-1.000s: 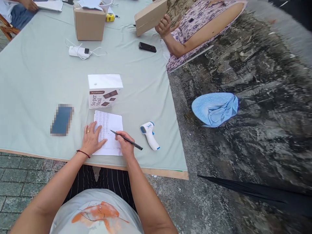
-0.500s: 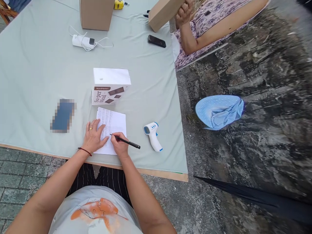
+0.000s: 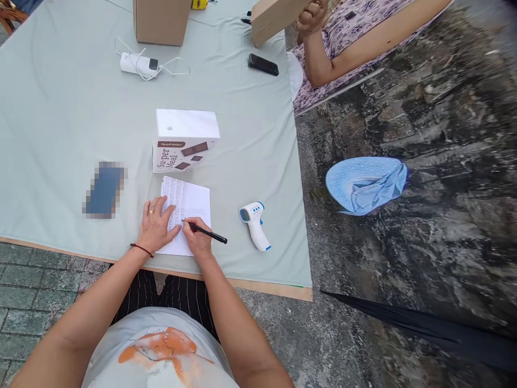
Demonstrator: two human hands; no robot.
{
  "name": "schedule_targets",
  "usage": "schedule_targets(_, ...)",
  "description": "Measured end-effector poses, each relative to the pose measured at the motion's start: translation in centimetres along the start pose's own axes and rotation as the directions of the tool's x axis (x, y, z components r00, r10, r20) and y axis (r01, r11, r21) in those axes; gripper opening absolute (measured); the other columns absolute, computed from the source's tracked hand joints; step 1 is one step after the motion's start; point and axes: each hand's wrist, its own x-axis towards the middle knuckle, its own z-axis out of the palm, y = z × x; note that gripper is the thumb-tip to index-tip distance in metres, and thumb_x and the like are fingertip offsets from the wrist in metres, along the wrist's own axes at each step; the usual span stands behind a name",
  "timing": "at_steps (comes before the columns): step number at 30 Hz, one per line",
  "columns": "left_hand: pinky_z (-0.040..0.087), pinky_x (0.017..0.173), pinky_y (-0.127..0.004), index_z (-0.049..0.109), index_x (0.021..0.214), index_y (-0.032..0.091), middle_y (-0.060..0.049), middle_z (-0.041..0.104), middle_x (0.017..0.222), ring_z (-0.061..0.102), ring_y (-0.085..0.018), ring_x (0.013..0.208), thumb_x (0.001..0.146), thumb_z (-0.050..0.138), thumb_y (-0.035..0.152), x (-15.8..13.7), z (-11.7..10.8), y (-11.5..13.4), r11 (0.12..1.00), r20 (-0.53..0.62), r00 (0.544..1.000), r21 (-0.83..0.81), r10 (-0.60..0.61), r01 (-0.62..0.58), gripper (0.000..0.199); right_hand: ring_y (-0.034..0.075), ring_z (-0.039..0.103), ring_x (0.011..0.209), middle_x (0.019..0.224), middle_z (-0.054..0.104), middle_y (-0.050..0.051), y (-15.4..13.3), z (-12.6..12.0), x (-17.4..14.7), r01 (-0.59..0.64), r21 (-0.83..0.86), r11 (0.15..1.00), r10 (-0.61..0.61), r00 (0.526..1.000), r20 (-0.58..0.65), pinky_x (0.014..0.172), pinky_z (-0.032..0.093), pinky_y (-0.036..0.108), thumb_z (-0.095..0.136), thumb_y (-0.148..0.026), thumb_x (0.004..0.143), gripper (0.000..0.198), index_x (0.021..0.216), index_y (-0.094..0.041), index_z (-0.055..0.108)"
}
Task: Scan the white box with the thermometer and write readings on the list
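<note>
A sheet of paper (image 3: 197,207) covered in small print or writing lies on the cloth-covered table in front of me. My left hand (image 3: 156,223) rests flat on its left side, fingers spread, with a ring and a dark red bracelet showing. My right hand (image 3: 197,237) is closed around a black pen (image 3: 212,234), whose tip meets the paper near my left thumb. Just beyond the sheet stands a white box (image 3: 188,126) marked "Super Meal". To the right of my right hand lies a white and blue infrared thermometer (image 3: 254,225).
A blurred-out dark blue rectangle (image 3: 105,189) lies left. Farther back are a white device with a cord (image 3: 139,64), a cardboard box (image 3: 161,21) and a black phone-like object (image 3: 263,64). Another person's hand (image 3: 312,19) holds a long carton (image 3: 277,19). A blue hat (image 3: 365,183) lies beyond the right edge.
The pen has tilted slightly and its back end has shifted left and up. My left hand stays on the paper. The view has shifted a little.
</note>
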Motion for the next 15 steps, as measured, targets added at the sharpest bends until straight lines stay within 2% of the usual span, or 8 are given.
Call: schedule_targets(15, 0.024, 0.118, -0.058, 0.059, 0.126, 0.016, -0.021, 0.049, 0.145, 0.041, -0.037, 0.139, 0.084, 0.064, 0.039, 0.08, -0.10, 0.05, 1.000, 0.002, 1.000, 0.001, -0.002, 0.002, 0.048, 0.017, 0.059, 0.063, 0.067, 0.067, -0.001, -0.03, -0.16, 0.02, -0.018, 0.020, 1.000, 0.018, 1.000, -0.005, 0.066, 0.050, 0.033, 0.056, -0.036, 0.074, 0.015, 0.074, -0.023, 0.064)
